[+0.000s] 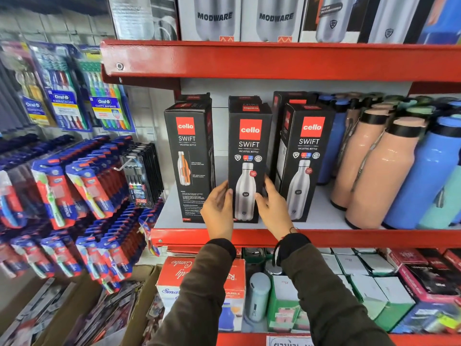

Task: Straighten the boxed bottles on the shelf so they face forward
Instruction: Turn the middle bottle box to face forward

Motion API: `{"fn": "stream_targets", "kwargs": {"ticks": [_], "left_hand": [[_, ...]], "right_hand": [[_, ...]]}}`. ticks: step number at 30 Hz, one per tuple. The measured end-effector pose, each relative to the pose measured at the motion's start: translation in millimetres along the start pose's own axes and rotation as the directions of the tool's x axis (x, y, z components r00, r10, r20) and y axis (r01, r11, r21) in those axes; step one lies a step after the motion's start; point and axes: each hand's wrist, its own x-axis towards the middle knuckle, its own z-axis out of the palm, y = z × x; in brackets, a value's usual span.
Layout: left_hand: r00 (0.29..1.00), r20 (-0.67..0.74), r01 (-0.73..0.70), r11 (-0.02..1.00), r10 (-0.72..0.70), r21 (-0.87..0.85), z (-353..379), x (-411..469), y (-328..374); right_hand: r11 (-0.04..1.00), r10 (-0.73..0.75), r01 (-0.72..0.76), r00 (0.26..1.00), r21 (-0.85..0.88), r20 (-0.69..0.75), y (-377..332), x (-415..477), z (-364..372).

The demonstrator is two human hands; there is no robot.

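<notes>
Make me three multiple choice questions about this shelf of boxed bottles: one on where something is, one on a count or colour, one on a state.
1. What stands directly right of the black Cello boxes on the same shelf?
A. toothbrush packs
B. loose peach and blue bottles
C. white cartons

2. How many Cello boxes stand in the front row?
A. two
B. three
C. five

3. What are the hands doing?
A. both hold the middle box
B. both hang free
C. one lifts a peach bottle

Answers:
1 B: the peach bottles and blue bottles stand there.
2 B: left box, middle box and right box.
3 A: the left hand and right hand clasp the middle box's two sides, low down.
</notes>
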Motion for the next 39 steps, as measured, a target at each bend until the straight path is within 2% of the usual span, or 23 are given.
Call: {"fn": "stream_targets", "kwargs": {"ticks": [21,29,36,39], "left_hand": [[1.000,-0.027,-0.014,0.998,0.015,0.063,1.6,1.5,0.6],[1.000,0.005,-0.025,0.996,0.025,0.087,-2.6,0.2,4.1],[0.992,0.008,-0.130,0.987,0.129,0.097,-12.7,-13.7,13.5],[0.968,-0.008,-0.247,0.959,0.251,0.141,-19.3,-8.9,18.3]], "right_hand": [[0.999,0.001,0.005,0.991,0.042,-0.131,0.3,-2.4,6.7],[0.998,-0.017,0.028,0.984,0.055,-0.179,-4.5,-8.2,7.3],[0.987,-0.100,0.139,0.918,0.077,-0.385,-15.8,-21.8,3.1],[0.972,-0.157,0.215,0.899,0.100,-0.408,-25.9,-26.4,9.0]]}}
